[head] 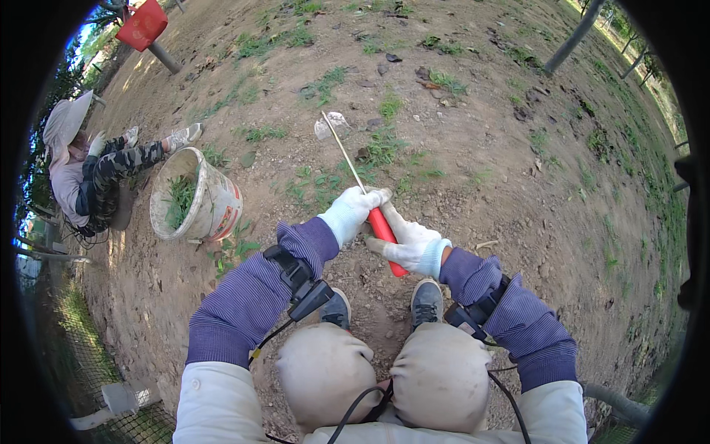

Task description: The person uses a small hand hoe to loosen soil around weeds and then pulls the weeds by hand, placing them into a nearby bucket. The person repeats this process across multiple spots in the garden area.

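Observation:
Both my hands wear white knit gloves and meet in front of my knees on one hand tool. This tool has a red handle (381, 225) and a long, thin metal shaft or blade (345, 154) that slants away to the upper left. My left hand (350, 213) closes around the tool where metal and handle join. Lower down, my right hand (415, 244) grips the red handle, whose butt end sticks out below it. Past the tool's tip lies a pale, flat scrap (331, 125); its material is unclear. Small green weeds (383, 147) grow beside the metal part.
A dirty white plastic bucket (224, 202) tilts at the left, with pulled grass (181, 200) inside. Beyond it a person (83, 166) in a sun hat sits on the ground. A red bag (142, 25) hangs by a tree trunk (165, 57). Another trunk (574, 36) rises at upper right.

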Motion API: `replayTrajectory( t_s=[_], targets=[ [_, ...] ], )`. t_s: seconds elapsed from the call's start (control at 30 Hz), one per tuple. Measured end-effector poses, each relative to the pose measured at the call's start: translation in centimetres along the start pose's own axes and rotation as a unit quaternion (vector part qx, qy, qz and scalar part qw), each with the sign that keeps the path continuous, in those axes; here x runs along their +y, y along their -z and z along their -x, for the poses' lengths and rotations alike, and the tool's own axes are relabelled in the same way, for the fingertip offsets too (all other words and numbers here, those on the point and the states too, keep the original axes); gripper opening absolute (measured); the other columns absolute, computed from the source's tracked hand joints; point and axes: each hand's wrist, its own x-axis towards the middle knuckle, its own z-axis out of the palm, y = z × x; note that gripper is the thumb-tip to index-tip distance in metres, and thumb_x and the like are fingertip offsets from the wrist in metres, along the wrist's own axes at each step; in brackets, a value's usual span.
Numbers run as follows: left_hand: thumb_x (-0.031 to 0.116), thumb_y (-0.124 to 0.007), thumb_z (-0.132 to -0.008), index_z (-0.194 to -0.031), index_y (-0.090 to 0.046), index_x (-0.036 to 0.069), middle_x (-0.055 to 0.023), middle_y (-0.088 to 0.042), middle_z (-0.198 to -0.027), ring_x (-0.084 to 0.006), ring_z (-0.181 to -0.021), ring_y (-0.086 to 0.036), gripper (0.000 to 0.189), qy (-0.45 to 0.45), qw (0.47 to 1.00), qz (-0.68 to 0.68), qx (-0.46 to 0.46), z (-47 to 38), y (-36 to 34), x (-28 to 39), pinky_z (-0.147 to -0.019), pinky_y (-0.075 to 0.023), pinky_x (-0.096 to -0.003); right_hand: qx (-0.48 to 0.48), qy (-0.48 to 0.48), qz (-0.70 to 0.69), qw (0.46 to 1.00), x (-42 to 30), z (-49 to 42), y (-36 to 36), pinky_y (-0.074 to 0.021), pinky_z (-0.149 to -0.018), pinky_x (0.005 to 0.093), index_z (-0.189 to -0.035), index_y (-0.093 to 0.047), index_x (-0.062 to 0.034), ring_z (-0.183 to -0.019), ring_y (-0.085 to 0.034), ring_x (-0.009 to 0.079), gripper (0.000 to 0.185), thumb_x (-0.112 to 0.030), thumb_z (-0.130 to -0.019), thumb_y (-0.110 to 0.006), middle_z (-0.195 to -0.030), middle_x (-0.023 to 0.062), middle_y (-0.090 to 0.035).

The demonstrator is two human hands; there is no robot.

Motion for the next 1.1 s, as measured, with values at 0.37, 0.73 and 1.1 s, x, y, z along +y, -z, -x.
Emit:
replayTrajectory(
  t_s=[0.37, 0.73, 1.1],
  targets=[
    [0.01, -0.049, -0.083, -0.105, -0.051, -0.001, -0.0018, -0.05, -0.066, -0.0093, -0.046, -0.048, 0.025, 0.021, 0.895, -0.402, 0.193, 24.4, 8.8, 15.0, -0.04, -0.0407, -0.0229, 0.179, -0.039, -0.034, 0.982, -0.9, 15.4, 12.4, -0.0463, -0.065, 0.0224, -0.135, -0.042, -0.0064, -0.076, -0.054, 0.0081, 0.05, -0.029, -0.092, -0.052, -0.093, 0.0046, -0.06],
    [0.005, -0.046, -0.079, -0.089, -0.057, -0.002, -0.0011, -0.047, -0.057, -0.0099, -0.035, -0.043, 0.017, 0.138, 0.712, -0.561, 0.399, 59.6, 13.8, 14.4, -0.031, -0.034, -0.0248, 0.091, 0.018, 0.143, 0.985, -7.9, 23.5, 8.1, -0.0501, -0.069, 0.0288, -0.133, -0.044, -0.0085, -0.076, -0.06, 0.0157, 0.048, -0.022, -0.088, -0.056, -0.083, 0.0082, -0.061],
    [0.008, -0.05, -0.08, -0.106, -0.059, -0.003, -0.0031, -0.054, -0.061, -0.0098, -0.04, -0.048, 0.029, 0.174, 0.782, -0.456, 0.388, 54.7, 14.2, 5.4, -0.036, -0.0406, -0.0261, -0.428, 0.264, 0.033, 0.864, -16.6, 19.3, -17.7, -0.0474, -0.076, 0.0457, -0.144, -0.008, -0.014, -0.082, -0.06, 0.0416, 0.071, -0.024, -0.087, -0.048, -0.085, 0.0234, -0.062]
  ],
)
